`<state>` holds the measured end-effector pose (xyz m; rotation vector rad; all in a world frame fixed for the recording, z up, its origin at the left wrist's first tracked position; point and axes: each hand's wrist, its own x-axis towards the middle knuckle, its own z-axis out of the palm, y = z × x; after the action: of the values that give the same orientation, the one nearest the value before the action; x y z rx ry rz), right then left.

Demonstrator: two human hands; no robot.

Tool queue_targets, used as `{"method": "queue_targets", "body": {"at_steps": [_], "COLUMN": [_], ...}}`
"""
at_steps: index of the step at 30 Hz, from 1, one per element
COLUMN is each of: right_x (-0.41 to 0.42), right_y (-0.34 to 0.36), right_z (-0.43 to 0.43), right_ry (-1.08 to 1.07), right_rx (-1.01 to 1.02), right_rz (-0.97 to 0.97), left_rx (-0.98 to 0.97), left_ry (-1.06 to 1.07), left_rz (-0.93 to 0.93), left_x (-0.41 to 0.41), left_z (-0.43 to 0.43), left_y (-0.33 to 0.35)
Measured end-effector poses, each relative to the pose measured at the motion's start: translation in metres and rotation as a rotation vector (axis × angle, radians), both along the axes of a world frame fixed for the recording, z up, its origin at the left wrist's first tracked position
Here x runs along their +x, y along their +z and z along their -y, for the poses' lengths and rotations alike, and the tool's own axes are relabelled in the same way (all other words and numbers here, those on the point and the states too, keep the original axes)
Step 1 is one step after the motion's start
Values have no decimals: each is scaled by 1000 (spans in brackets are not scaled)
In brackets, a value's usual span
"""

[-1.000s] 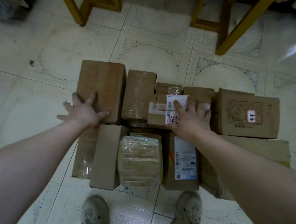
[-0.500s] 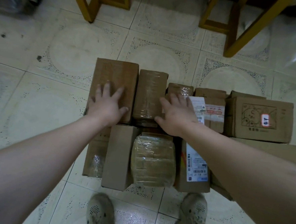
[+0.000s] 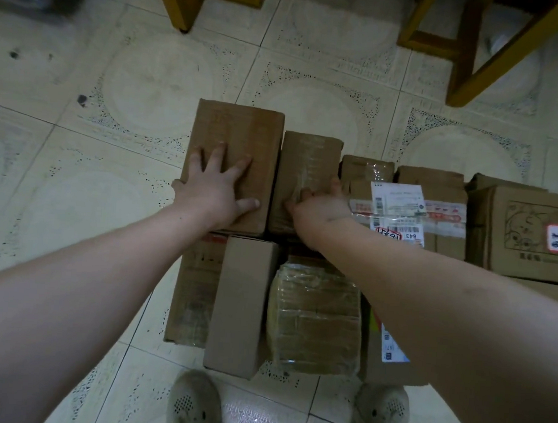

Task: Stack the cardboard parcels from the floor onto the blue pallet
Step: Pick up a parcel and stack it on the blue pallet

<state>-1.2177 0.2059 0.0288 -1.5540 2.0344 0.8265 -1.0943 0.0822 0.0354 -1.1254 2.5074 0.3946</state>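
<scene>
Several cardboard parcels lie packed together on the tiled floor in front of my feet. My left hand (image 3: 216, 187) lies flat, fingers spread, on top of the tall brown box (image 3: 240, 132) at the far left of the back row. My right hand (image 3: 321, 202) rests on the taped brown parcel (image 3: 307, 160) beside it, fingers curled over the parcel's right edge. To the right sit a labelled parcel (image 3: 400, 200) and a box with a printed drawing (image 3: 527, 228). Nearer me lie a plain box (image 3: 245, 301) and a tape-wrapped parcel (image 3: 316, 319). No blue pallet is in view.
Yellow wooden furniture legs (image 3: 183, 3) stand on the floor beyond the parcels, with another set (image 3: 473, 59) at the upper right. My two shoes (image 3: 191, 406) sit just below the nearest parcels. Pale patterned floor tiles (image 3: 111, 133) stretch to the left.
My right hand has moved left from the labelled parcel onto the taped parcel and curled over its edge. My left hand slid further onto the tall box's top.
</scene>
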Motion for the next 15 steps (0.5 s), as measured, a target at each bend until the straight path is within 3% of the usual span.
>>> {"method": "queue_targets", "body": {"at_steps": [9, 15], "right_x": [-1, 25], "right_y": [15, 54], "right_z": [-10, -65], "right_ry": [11, -298], "right_rx": [14, -423], "right_rz": [82, 343], "left_rx": [-7, 24], "left_ry": [-23, -86], "left_rz": [53, -147], "left_x": [-1, 44], "left_z": [-6, -53], "left_y": [-1, 26]}}
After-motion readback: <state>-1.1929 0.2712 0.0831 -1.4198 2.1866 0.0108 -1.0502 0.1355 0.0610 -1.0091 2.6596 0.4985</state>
